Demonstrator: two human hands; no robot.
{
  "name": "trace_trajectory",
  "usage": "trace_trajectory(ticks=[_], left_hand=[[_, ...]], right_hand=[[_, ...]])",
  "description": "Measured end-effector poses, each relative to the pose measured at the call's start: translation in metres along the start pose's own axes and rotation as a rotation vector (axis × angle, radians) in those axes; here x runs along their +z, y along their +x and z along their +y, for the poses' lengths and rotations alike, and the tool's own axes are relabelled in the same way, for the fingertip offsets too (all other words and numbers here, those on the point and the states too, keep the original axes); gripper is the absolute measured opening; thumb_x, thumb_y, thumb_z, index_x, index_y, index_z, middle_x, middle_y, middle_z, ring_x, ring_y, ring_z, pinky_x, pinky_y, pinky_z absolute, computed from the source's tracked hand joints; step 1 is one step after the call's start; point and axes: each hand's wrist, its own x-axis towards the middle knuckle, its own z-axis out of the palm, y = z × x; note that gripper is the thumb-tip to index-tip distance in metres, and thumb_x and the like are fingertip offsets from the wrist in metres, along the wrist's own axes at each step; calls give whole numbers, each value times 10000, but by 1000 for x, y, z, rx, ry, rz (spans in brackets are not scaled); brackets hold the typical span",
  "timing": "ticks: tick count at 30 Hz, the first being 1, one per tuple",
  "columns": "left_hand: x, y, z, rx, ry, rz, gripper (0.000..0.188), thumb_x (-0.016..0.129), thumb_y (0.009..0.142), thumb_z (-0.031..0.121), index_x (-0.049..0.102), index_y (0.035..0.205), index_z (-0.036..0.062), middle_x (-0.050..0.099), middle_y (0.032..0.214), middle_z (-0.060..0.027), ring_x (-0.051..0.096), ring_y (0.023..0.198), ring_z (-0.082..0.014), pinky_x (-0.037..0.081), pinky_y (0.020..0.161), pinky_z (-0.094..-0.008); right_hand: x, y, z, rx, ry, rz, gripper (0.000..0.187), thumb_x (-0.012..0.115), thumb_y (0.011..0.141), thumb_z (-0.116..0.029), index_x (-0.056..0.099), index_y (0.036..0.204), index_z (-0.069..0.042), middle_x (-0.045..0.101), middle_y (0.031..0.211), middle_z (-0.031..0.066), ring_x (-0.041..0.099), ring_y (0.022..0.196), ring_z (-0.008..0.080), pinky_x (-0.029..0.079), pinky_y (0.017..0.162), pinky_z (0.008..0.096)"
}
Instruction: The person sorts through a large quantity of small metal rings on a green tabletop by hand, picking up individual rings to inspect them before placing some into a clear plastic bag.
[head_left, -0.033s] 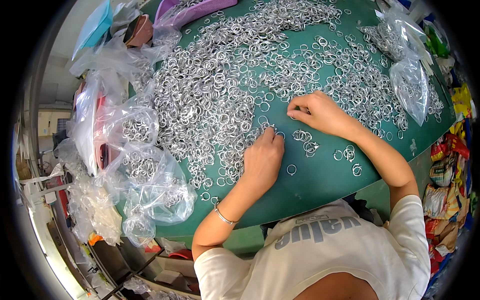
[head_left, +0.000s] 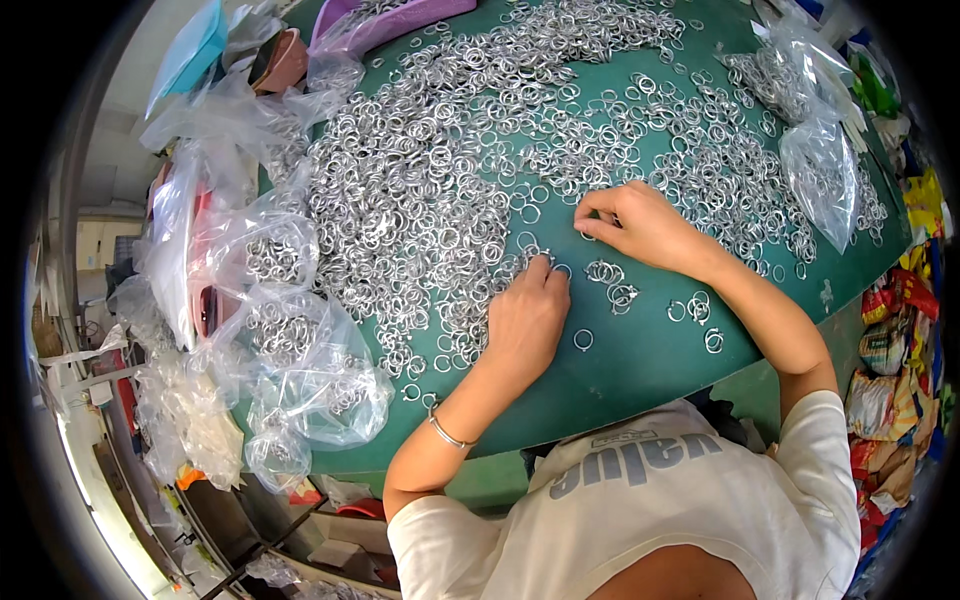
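Silvery metal rings [head_left: 400, 190] cover much of the green table in a wide heap. At the heap's near right edge, my left hand [head_left: 528, 315] is closed, palm down, and the rim of a metal ring [head_left: 563, 270] shows beside its fingertips. Farther right, my right hand [head_left: 640, 228] pinches thumb and forefinger together, with a small silvery edge of a ring at the tips, mostly hidden. Between the hands and a little nearer lies a short row of rings [head_left: 612, 285]. A single ring [head_left: 583, 340] rests nearer me, and several loose rings [head_left: 695, 307] lie under my right forearm.
Clear plastic bags of rings [head_left: 320, 370] line the table's left side. Another bag [head_left: 820, 170] lies at the far right. A purple tray [head_left: 400, 22] and a blue container [head_left: 190, 55] stand at the back left. Colourful packages [head_left: 885, 350] are piled beyond the right edge.
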Motion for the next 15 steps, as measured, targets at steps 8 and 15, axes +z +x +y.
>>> trace_trajectory(ticks=[8,15], left_hand=[[-3,1,16,-59,67,88,124,666,747,90,582,830,55,494,748,-85,535,581,-259,432,497,-360],[6,1,4,-26,131,35,112,633,779,123,565,815,42,485,782,-87,558,612,-267,446,492,-376]], right_hand=[[45,31,0,-190,-344,76,122,619,790,-190,603,843,-81,612,691,75,600,644,292,444,535,410],[21,21,-8,-7,119,7,102,563,822,-137,576,813,-36,594,645,53,549,528,207,411,462,324]])
